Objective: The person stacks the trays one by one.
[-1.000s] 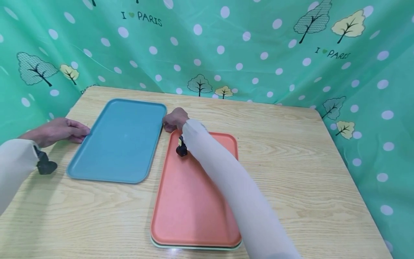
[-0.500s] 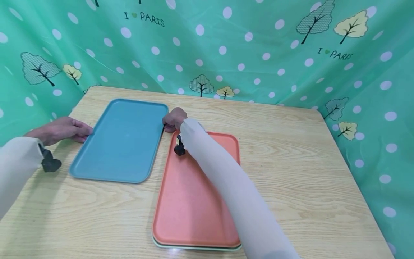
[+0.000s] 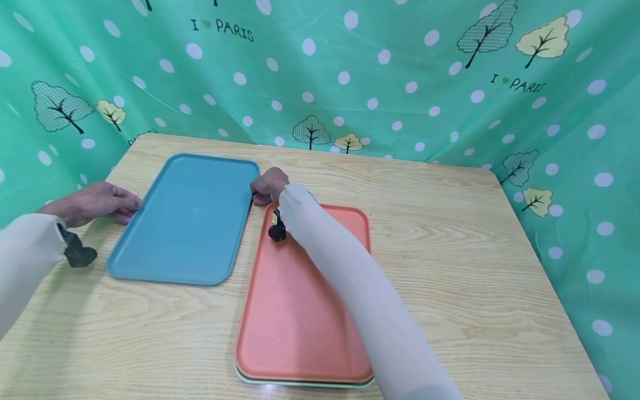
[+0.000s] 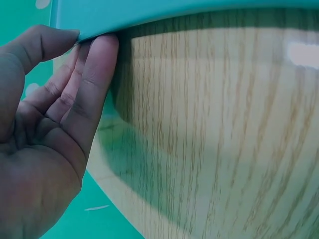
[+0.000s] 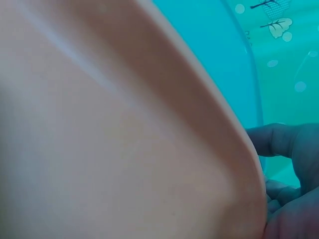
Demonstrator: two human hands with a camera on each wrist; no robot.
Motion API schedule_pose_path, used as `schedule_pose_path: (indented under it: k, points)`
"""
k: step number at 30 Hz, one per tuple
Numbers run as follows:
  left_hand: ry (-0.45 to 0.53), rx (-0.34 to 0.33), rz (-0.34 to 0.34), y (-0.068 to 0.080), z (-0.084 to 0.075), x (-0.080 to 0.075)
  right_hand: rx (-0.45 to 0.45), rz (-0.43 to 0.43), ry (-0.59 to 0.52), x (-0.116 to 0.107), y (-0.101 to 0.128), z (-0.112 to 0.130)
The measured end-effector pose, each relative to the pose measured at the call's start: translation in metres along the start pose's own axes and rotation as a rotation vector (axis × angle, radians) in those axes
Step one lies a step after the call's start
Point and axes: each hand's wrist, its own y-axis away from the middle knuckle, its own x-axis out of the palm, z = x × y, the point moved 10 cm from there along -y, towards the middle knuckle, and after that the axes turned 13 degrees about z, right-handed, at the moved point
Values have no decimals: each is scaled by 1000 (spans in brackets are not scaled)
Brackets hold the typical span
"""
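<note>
- Both hands grasp the blue tray (image 3: 187, 216) at opposite long edges: the left hand (image 3: 92, 203) holds the left rim, the right hand (image 3: 270, 186) the right rim near the far corner.
- Left grip, seen from the wrist camera: thumb on top of the rim, fingers (image 4: 92, 84) tucked beneath it, pinching the edge of the tray (image 4: 164, 10).
- Right grip, from its wrist camera: fingers (image 5: 279, 142) curled at the blue rim, just past the edge of the orange tray (image 5: 114, 149).
- Blue tray lies flat on the wooden tabletop (image 3: 450, 233), towards its far left.
- Orange tray (image 3: 300, 311) sits just beside it to the right, stacked on a pale green tray (image 3: 305, 383); the right forearm crosses above it.
- Green polka-dot curtain (image 3: 350, 72) printed with trees surrounds the tabletop.
</note>
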Motion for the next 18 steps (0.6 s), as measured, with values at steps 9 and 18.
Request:
schedule_pose_path:
  k: [9, 18]
  points:
    - [0, 3, -6, 8, 0, 0, -11, -2, -1, 2, -1, 0]
    - [-36, 13, -32, 22, -6, 1, -41, -6, -32, 4, 10, 9]
